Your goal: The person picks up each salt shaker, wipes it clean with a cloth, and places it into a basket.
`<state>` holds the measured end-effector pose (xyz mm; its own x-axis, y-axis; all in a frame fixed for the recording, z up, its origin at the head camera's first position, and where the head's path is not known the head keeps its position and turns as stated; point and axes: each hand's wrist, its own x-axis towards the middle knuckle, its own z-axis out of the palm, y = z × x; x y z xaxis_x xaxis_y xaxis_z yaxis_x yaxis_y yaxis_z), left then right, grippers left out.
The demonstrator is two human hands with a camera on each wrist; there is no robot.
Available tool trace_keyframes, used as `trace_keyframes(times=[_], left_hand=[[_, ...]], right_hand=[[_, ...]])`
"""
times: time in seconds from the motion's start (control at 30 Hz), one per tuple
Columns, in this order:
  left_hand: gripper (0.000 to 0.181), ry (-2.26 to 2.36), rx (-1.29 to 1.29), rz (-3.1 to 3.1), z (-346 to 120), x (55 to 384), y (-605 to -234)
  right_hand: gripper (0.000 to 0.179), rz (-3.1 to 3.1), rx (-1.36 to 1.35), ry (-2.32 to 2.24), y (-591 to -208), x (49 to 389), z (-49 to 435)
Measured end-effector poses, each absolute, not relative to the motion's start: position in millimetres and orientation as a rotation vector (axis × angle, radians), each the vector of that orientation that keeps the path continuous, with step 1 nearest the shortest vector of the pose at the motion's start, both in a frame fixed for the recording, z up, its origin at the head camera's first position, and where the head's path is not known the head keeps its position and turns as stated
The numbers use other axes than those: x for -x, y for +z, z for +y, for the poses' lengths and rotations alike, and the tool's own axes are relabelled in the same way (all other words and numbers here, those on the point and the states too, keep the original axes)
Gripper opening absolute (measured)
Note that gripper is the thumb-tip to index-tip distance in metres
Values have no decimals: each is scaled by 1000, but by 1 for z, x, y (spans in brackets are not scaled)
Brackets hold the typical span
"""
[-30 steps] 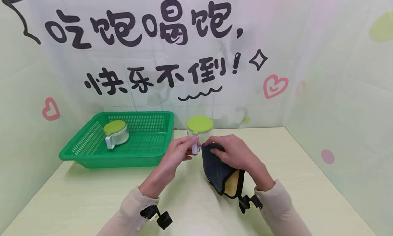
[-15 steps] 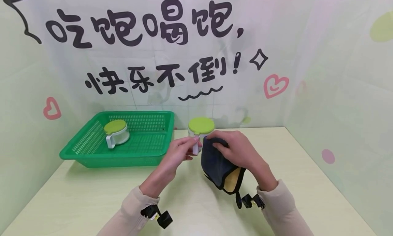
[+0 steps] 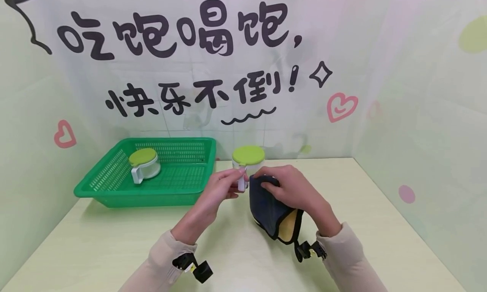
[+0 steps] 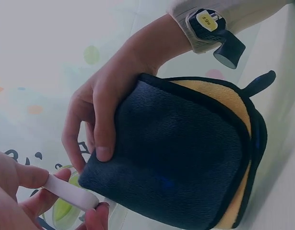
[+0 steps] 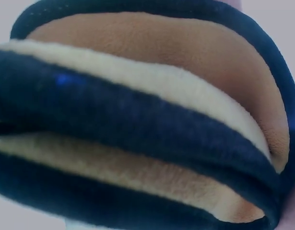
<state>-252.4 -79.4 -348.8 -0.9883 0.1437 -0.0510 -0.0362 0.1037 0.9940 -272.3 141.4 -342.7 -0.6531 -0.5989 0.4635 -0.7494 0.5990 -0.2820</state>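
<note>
Thumb and fingers of my left hand [image 3: 217, 188] pinch the white handle [image 3: 242, 183] of a clear jar with a lime-green lid [image 3: 248, 155]. My right hand [image 3: 292, 185] grips a folded cloth [image 3: 266, 209], dark blue outside and yellow inside with black edging, against the jar's right side. From the left wrist, the cloth [image 4: 176, 153] hangs from the right thumb and fingers, close beside the handle [image 4: 70, 192]. Its layered folds [image 5: 137, 115] fill the right wrist view. Cloth and hands hide most of the jar's body.
A green plastic basket [image 3: 144, 200] stands at the back left of the pale wooden table [image 3: 236, 258]. Inside it sits a similar jar [image 3: 144, 165] with a green lid and white handle. A printed curtain [image 3: 296, 127] closes off the back and sides.
The right hand and cloth rose slightly half a second ago and are now lower again, near where they began. The jar shifted a little with them. The left hand keeps its hold.
</note>
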Motion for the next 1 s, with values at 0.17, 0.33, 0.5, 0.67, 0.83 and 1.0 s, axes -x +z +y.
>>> trace_keyframes(times=[0.17, 0.33, 0.5, 0.67, 0.83, 1.0], left_hand=[[37, 2025, -115, 2223, -82, 252, -346], [37, 2027, -131, 2222, -83, 252, -343], [36, 2025, -140, 2218, -82, 253, -343], [35, 2016, -127, 2226, -81, 253, -346], [34, 2005, -126, 2233, -79, 252, -349], [35, 2007, -134, 2234, -78, 253, -350]], right_hand=[[23, -2567, -1127, 650, -345, 275, 142], [24, -2584, -1099, 650, -345, 278, 148], [23, -2567, -1066, 659, -343, 278, 151], [22, -2508, -1059, 690, -340, 277, 150], [23, -2437, -1053, 708, -339, 275, 149], [23, -2428, -1035, 731, -337, 275, 152]])
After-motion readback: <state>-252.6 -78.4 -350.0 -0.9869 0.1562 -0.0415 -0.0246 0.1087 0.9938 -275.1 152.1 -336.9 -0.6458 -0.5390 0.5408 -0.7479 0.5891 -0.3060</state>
